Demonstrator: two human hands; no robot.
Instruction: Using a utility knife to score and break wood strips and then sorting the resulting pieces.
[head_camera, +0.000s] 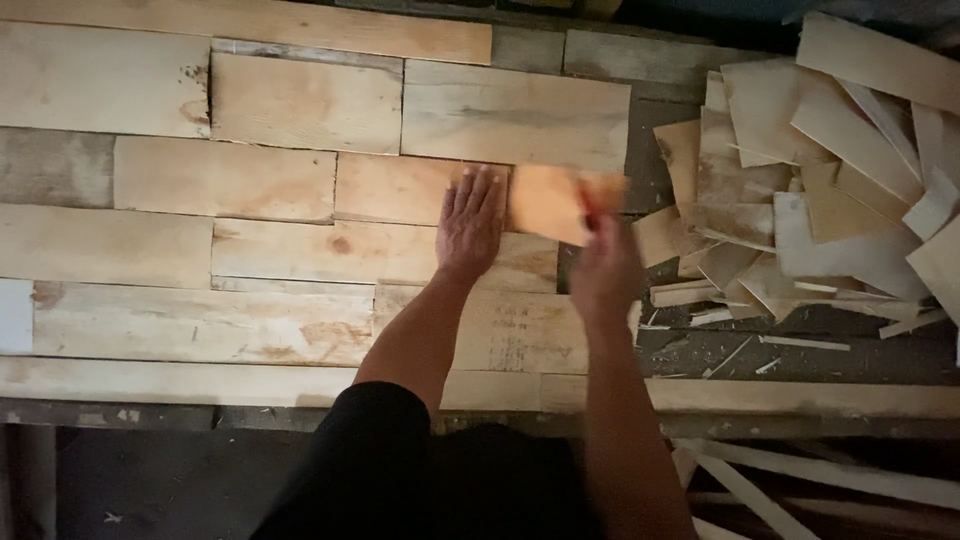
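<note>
Left hand (470, 225), fingers flat and together, pressing a laid wooden board (420, 190) in the patchwork of boards (250, 180); right hand (603, 268), blurred, gripping an orange-lit wood piece (552, 203) just beside it; scrap offcut pile (820, 180) to the right.

Left hand (470, 222) flat on boards (270, 180); wood piece (548, 203) just right; scrap pile (800, 190) far right.
</note>
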